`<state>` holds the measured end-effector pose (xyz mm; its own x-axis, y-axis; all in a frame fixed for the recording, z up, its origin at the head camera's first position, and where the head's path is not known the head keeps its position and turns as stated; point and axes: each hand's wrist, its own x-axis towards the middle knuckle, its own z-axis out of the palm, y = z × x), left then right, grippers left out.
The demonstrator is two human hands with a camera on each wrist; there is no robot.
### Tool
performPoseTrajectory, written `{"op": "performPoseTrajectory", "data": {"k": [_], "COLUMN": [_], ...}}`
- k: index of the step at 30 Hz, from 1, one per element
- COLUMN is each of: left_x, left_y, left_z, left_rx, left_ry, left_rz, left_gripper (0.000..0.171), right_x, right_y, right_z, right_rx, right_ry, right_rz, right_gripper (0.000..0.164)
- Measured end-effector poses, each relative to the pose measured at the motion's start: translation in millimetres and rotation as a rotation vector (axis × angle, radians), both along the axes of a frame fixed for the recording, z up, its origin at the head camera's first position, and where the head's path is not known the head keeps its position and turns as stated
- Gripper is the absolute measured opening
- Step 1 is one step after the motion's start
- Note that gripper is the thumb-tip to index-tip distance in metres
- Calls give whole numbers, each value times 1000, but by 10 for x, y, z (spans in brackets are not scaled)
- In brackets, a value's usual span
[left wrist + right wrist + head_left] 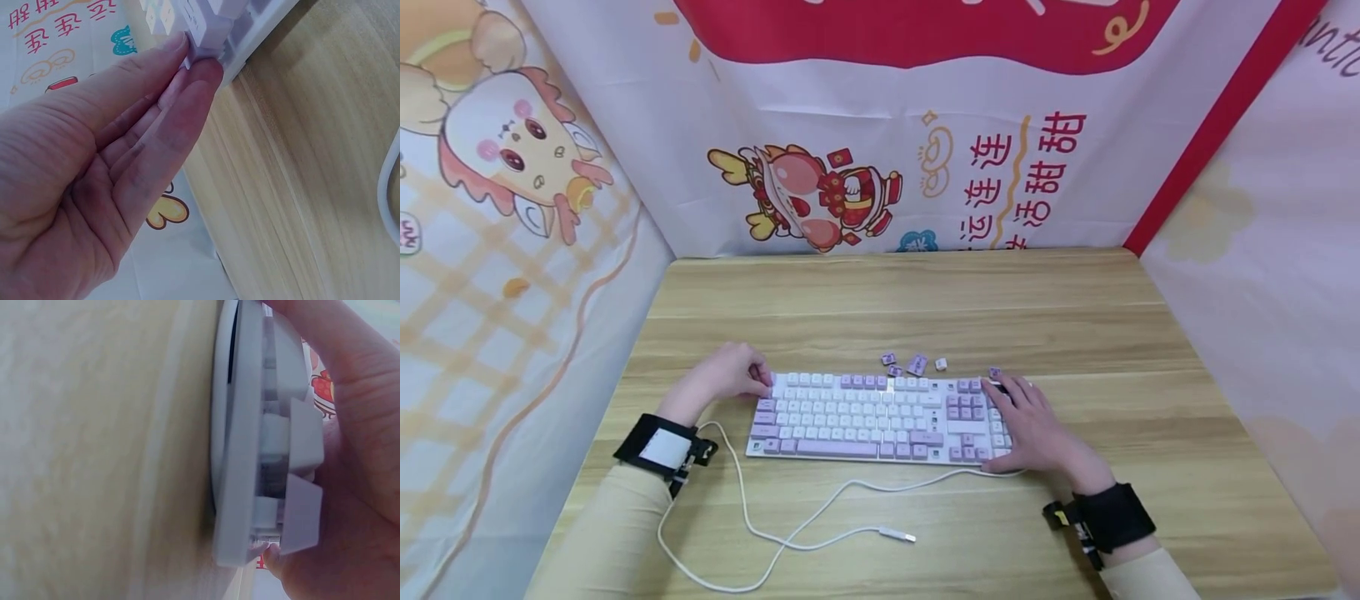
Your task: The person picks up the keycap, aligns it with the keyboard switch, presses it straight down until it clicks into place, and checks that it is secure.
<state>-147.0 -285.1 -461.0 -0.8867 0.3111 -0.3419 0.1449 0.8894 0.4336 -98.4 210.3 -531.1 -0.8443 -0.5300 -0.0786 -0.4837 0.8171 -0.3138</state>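
A white and lilac keyboard [842,448] lies flat on the wooden table, with a few key positions bare of caps. At its far left corner, my left hand [730,372] pinches a lilac keycap [201,54] between thumb and fingertips, close against neighbouring keys. Whether that cap is seated cannot be told. My right hand [1036,427] spans the keyboard's right end and grips it, thumb at the near edge and fingers toward the far edge. The right wrist view shows the raised keycaps [305,434] at that end, beside the palm.
Several loose keycaps [917,364] lie just beyond the keyboard's far edge. A white cable [742,492] loops across the table in front, ending in a USB plug [897,535]. Printed cloth [925,100] hangs behind the table and at both sides.
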Motion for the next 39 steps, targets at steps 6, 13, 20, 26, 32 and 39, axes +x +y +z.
{"op": "performPoseTrajectory", "data": {"k": [6, 13, 20, 26, 32, 39], "left_x": [-1, 1, -29, -107, -225, -292], "left_y": [7, 63, 243, 521, 847, 1167], "left_z": [-11, 26, 103, 117, 83, 11], "left_rx": [-2, -16, -25, -9, 2, -16], "left_ry": [21, 71, 115, 141, 193, 215], "left_rz": [12, -1, -6, -51, -143, -213], "left_gripper": [8, 7, 5, 7, 13, 13], "right_x": [-2, 9, 6, -1, -2, -11], "right_y": [6, 4, -3, -5, -3, 5], "right_z": [-1, 31, 40, 24, 27, 7], "right_rx": [-16, -5, 9, 13, -1, 4], "right_ry": [8, 25, 7, -14, 5, -12], "right_rz": [4, 7, -3, -8, -2, 0], "right_gripper": [127, 125, 127, 128, 128, 128]}}
